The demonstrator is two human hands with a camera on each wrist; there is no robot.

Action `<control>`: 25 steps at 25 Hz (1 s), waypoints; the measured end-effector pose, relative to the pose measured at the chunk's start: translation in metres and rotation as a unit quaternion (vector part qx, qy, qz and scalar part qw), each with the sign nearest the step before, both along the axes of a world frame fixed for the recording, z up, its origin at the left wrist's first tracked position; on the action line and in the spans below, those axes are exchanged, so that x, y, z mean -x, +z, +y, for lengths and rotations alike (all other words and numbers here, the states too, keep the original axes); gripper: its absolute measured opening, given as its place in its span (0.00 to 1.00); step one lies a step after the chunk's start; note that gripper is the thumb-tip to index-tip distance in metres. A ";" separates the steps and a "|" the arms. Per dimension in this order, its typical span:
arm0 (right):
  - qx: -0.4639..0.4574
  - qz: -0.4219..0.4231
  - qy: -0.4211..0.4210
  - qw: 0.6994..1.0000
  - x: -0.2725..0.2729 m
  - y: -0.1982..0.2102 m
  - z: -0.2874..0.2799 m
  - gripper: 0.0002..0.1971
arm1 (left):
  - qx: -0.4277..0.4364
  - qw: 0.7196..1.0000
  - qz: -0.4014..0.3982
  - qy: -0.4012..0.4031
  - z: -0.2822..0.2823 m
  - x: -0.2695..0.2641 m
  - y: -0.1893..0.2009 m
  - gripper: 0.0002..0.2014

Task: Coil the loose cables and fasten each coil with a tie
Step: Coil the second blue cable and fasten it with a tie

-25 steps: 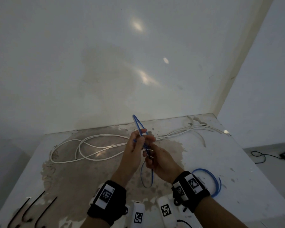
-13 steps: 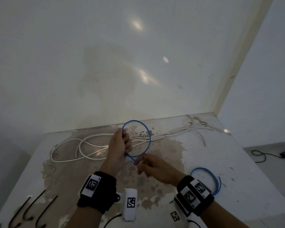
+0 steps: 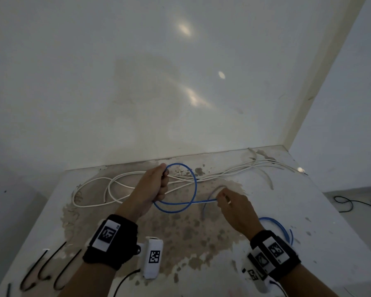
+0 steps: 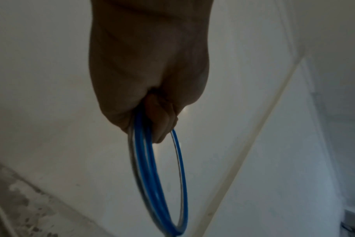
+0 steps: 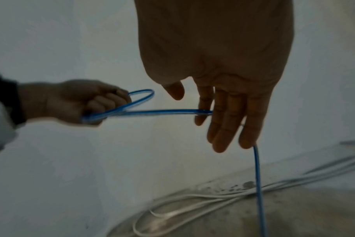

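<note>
My left hand [image 3: 156, 185] grips a blue cable [image 3: 195, 185] wound into a round loop, held above the stained table [image 3: 308, 211]. The left wrist view shows two or three turns of the blue cable [image 4: 150, 160] hanging from the fist of my left hand [image 4: 152, 112]. From the loop a straight stretch runs right to my right hand [image 3: 231, 204]. In the right wrist view the blue cable [image 5: 162, 111] is pinched between the index and middle fingers of my right hand [image 5: 223, 120], and its tail hangs down past the little finger. Several black ties [image 3: 41, 269] lie front left.
A long white cable [image 3: 107, 187] sprawls loose across the back of the table, along the wall. Another blue cable [image 3: 281, 227] lies curved by my right wrist. A black cord [image 3: 351, 202] lies on the floor to the right, past the table's edge.
The hands, close together on a narrow loop one second ago, have drawn apart. The loop has widened in my left hand, and my right hand has slid right along the cable.
</note>
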State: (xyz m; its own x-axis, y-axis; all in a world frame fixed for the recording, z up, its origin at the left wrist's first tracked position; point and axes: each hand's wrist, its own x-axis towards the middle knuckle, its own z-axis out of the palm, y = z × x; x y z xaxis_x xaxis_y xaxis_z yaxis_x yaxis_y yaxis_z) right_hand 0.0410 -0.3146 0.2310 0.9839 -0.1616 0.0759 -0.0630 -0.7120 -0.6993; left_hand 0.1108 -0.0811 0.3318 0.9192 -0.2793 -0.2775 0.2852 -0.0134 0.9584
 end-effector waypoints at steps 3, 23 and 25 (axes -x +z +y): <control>-0.097 0.058 -0.027 0.993 -0.009 0.005 0.008 0.24 | 0.027 0.999 -0.025 -0.011 -0.016 0.007 0.007 0.18; -0.100 -0.050 0.214 0.970 -0.035 0.072 0.017 0.13 | -0.111 0.979 -0.157 0.072 -0.016 -0.011 -0.031 0.31; -0.081 -0.044 0.226 0.970 -0.038 0.072 0.017 0.13 | 0.061 0.995 0.023 -0.081 -0.019 -0.008 -0.014 0.42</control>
